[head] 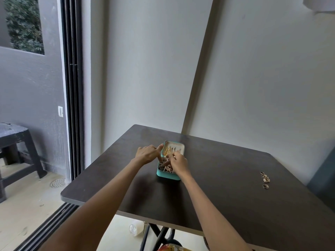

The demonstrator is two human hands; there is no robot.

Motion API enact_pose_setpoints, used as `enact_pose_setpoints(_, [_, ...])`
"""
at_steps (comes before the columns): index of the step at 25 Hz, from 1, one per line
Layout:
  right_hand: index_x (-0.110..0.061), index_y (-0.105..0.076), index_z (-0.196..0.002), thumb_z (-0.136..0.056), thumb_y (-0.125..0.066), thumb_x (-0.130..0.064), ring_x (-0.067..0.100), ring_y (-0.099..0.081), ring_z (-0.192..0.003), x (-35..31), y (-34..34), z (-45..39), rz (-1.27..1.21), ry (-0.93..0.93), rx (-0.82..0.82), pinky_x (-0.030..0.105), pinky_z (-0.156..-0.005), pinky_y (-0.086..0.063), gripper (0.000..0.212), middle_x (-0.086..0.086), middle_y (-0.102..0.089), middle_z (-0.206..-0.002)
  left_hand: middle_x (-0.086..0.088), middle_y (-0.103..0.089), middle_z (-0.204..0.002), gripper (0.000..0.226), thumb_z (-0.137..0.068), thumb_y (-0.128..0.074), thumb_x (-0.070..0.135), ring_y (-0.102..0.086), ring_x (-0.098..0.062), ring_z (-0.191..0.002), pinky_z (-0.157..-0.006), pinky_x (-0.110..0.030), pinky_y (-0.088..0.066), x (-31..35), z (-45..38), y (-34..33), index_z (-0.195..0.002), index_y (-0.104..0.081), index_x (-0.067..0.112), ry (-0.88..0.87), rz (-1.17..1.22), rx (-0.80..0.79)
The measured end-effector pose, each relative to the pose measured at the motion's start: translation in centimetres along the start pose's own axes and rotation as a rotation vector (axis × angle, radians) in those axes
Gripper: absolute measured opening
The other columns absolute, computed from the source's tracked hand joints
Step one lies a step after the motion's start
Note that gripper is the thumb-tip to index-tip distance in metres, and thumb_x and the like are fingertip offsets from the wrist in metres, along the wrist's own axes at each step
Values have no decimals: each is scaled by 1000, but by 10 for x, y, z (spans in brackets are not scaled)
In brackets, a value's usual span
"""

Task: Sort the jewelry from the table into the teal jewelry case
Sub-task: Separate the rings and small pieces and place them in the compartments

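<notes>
The teal jewelry case (167, 176) lies open near the middle of the dark table (226, 205), its lid (179, 144) tilted back. Gold chains and small pieces fill its compartments. My left hand (146, 153) rests at the case's left edge, thumb on the lid's corner and a finger reaching into the case. My right hand (176, 163) is over the case with fingertips pinched together inside it; whatever they pinch is too small to make out. Several gold rings (265, 179) lie in a short row on the table at the right.
The table stands in a corner against white walls. A dark plastic stool (16, 151) stands outside a sliding door at the left. Under the table are crossed legs, a white bottle (135, 229) and a coloured object.
</notes>
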State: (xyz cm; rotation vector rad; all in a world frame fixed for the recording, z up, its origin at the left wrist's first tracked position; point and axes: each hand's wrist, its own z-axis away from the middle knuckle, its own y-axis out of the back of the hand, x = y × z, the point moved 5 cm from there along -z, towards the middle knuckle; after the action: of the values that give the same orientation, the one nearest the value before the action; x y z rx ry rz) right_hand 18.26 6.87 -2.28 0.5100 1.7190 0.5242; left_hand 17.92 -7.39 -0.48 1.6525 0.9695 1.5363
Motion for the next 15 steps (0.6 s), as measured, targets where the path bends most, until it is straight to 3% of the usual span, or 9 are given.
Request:
enact_pose_setpoints(4, [-14,-62,-93,-97,-41,-33,27,-62,-98,3,-10,5,147,83,-89,37,-80,-48,28,9,-69,-103,-6,-65,-117,75,-96,-12,58,-56,-22,-111,-108,-41,-22,-2,1,-8,-86,-78,24,-14,-93,-42])
enact_pose_setpoints(10, [-14,-62,-99,-98,-40,-35,28,-60,-102,4,-6,7,206,113,-80,37,-80,-45,31,8,-67,-109,-3,-63,-122,74,-96,-12,57,-56,-22,-113,-108,-42,-21,1,-1,-11,-86,-78,24,-22,-168,-53])
enact_pose_setpoints(15, [-17,-62,-84,-98,-41,-28,21,-60,-87,7,4,3,-44,54,-16,28,-71,-40,28,0,-66,-86,-5,-69,-107,69,-98,-17,52,-57,-21,-105,-103,-40,-25,18,1,-5,-85,-78,21,-60,-95,53])
